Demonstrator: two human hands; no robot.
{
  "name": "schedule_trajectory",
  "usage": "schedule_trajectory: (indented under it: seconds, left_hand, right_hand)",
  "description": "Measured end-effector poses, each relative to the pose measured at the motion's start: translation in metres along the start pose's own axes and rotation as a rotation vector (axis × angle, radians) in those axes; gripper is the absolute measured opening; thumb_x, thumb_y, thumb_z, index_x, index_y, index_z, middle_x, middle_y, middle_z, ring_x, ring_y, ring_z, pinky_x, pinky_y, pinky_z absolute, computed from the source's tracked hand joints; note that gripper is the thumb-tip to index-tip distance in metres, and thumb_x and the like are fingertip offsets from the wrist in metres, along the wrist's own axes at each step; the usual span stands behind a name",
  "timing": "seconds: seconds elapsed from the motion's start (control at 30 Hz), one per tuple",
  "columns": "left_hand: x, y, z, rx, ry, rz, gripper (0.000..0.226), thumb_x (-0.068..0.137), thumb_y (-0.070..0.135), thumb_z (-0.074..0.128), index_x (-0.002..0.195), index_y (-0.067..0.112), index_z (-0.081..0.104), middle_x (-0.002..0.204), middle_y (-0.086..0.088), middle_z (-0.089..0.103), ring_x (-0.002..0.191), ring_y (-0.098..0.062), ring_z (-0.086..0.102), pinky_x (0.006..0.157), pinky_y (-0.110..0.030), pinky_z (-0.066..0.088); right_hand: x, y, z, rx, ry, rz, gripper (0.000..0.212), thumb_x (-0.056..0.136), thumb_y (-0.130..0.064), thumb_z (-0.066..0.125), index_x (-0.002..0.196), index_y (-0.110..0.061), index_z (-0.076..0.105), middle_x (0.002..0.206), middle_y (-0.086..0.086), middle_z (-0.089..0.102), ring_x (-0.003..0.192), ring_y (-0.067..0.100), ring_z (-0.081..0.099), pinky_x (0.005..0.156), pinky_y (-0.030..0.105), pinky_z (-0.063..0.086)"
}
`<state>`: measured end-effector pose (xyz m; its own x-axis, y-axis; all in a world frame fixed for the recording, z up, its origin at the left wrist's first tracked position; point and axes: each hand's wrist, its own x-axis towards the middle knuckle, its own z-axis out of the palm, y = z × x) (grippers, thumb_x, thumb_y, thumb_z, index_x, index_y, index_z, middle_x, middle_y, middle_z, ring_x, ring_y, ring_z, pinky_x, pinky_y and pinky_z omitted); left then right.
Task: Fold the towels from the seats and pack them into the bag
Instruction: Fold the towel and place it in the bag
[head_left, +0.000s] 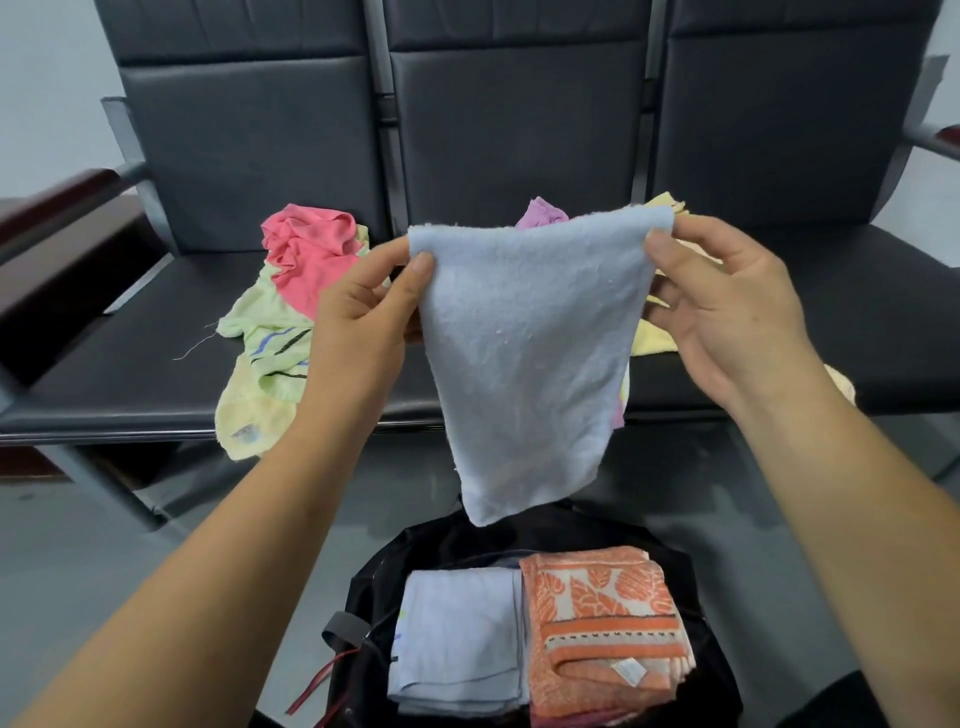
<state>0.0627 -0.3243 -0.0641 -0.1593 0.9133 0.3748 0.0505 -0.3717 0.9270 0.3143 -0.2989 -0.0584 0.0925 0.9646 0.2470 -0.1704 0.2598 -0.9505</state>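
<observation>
A light blue towel (524, 353) hangs in the air in front of the seats, folded over at its top edge. My left hand (363, 317) pinches its top left corner and my right hand (727, 306) pinches its top right corner. Below it the black bag (431, 545) lies open on the floor. Inside lie a folded pale blue towel (457, 634) and a folded orange patterned towel (602, 623), side by side. On the black seats (130, 364) lie a pink towel (311, 249), a green striped towel (265, 332), a purple one (543, 213) and a yellow one (657, 338).
A dark wooden armrest (57, 208) sticks out at the left and another at the far right (940, 140). The metal seat frame leg (109, 488) slants down to the grey floor (104, 561). Red cords and a grey strap (337, 639) hang from the bag.
</observation>
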Motion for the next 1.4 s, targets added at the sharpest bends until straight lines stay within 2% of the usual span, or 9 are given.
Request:
schedule_trajectory:
  seconds: [0.2,0.4,0.57,0.7,0.87,1.0,1.1,1.23,1.4]
  left_hand:
    - [0.009,-0.005,-0.007,0.077,-0.345,-0.112,0.064,0.102,0.005,0.051,0.152,0.040,0.033,0.135,0.013,0.063,0.114,-0.010,0.067,0.078,-0.020,0.055]
    - [0.011,-0.021,-0.014,0.289,-0.289,-0.230,0.042,0.093,0.017,0.067,0.127,0.037,0.051,0.083,-0.027,0.064,0.068,-0.022,0.059,0.060,-0.031,0.049]
    - [0.010,-0.022,-0.009,0.340,-0.368,-0.216,0.009,0.094,0.024,0.070,0.099,0.019,0.075,0.083,0.011,0.069,0.071,0.000,0.059,0.065,-0.015,0.049]
    - [0.011,-0.020,-0.017,0.441,-0.661,-0.231,0.048,0.079,0.020,0.085,0.123,0.027,0.070,0.120,0.016,0.069,0.109,0.004,0.064,0.093,-0.014,0.049]
    - [0.011,-0.025,-0.012,0.764,-0.586,-0.019,0.015,0.094,0.016,0.068,0.101,0.029,0.071,0.095,0.011,0.069,0.088,-0.002,0.061,0.079,-0.022,0.046]
    - [0.009,-0.030,-0.011,0.653,-0.573,-0.093,0.009,0.102,0.022,0.056,0.096,0.024,0.063,0.072,0.023,0.060,0.066,0.008,0.053,0.062,-0.008,0.041]
    - [0.010,-0.037,-0.013,0.392,-0.515,-0.218,0.008,0.100,0.024,0.061,0.103,0.023,0.068,0.093,0.003,0.071,0.083,-0.011,0.064,0.074,-0.027,0.054]
    - [0.011,-0.036,-0.005,-0.038,-0.225,-0.537,0.008,0.096,0.029,0.065,0.098,0.026,0.072,0.084,-0.003,0.061,0.072,-0.017,0.054,0.060,-0.030,0.047]
    - [0.011,-0.035,-0.008,-0.143,-0.380,-0.546,0.045,0.073,0.012,0.076,0.117,0.014,0.068,0.104,-0.007,0.073,0.093,-0.020,0.071,0.078,-0.032,0.059]
  right_hand:
    - [-0.002,0.007,0.004,-0.342,-0.435,0.035,0.101,0.086,-0.002,0.078,0.156,-0.046,0.020,0.146,-0.012,0.054,0.118,0.014,0.067,0.090,0.045,0.059]
    - [-0.002,0.029,0.004,-0.356,-0.239,0.227,0.067,0.087,-0.001,0.075,0.133,-0.039,0.047,0.102,0.015,0.076,0.094,0.026,0.075,0.083,0.045,0.060]
    - [0.003,0.032,0.005,-0.313,-0.223,0.322,0.009,0.094,-0.010,0.070,0.097,-0.013,0.077,0.107,0.006,0.076,0.104,0.022,0.072,0.082,0.029,0.057]
    - [0.002,0.026,-0.002,-0.366,-0.409,0.340,0.038,0.072,-0.021,0.089,0.108,-0.016,0.078,0.119,0.000,0.074,0.115,0.017,0.068,0.099,0.036,0.055]
    - [-0.003,0.024,-0.001,-0.788,-0.399,0.155,0.029,0.077,-0.004,0.078,0.097,-0.023,0.079,0.101,-0.003,0.076,0.101,0.015,0.068,0.090,0.041,0.058]
    - [-0.005,0.024,0.000,-0.676,-0.428,0.036,0.019,0.091,-0.003,0.067,0.098,-0.020,0.073,0.097,-0.005,0.073,0.085,-0.002,0.062,0.073,0.011,0.047]
    - [-0.003,0.030,-0.003,-0.546,-0.393,0.109,0.021,0.094,-0.007,0.066,0.104,-0.024,0.070,0.103,-0.001,0.071,0.086,0.006,0.062,0.072,0.019,0.048]
    - [0.004,0.036,-0.002,-0.296,-0.221,0.306,0.019,0.092,-0.016,0.073,0.102,-0.032,0.074,0.124,0.001,0.066,0.103,0.020,0.065,0.070,0.032,0.052]
    - [0.006,0.035,-0.001,-0.088,-0.117,0.363,0.005,0.081,-0.020,0.081,0.081,-0.018,0.077,0.102,0.001,0.072,0.098,0.020,0.066,0.073,0.031,0.054]
